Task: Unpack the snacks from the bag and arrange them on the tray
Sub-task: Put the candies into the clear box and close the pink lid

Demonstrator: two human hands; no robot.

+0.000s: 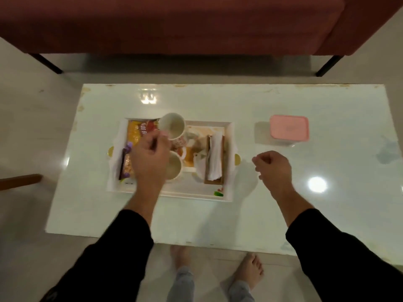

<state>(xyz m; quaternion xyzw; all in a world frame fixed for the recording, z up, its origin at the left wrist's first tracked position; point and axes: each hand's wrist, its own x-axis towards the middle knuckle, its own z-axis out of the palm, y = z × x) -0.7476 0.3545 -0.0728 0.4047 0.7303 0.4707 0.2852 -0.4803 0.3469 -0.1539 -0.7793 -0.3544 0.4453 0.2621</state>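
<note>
Bare feet [248, 271] are standing on pale floor tiles [28, 127] below my black sleeves [113, 253]. My left grip [150, 158] is closing on the handle of a white mug [173, 127], tilting it above the tray [229, 158]; a second mug [174, 166] is sitting beneath. My right grip [273, 168] is hovering loosely curled, holding nothing. Snack packets [136, 132] are lying at the tray's left end, their lettering blurring beyond reading, beside a purple bar [125, 162]. Napkins in a wooden holder [214, 160] are occupying the right. A pink-lidded container [289, 129] is sitting on the glossy white desk [305, 210] before a maroon sofa [174, 25].
</note>
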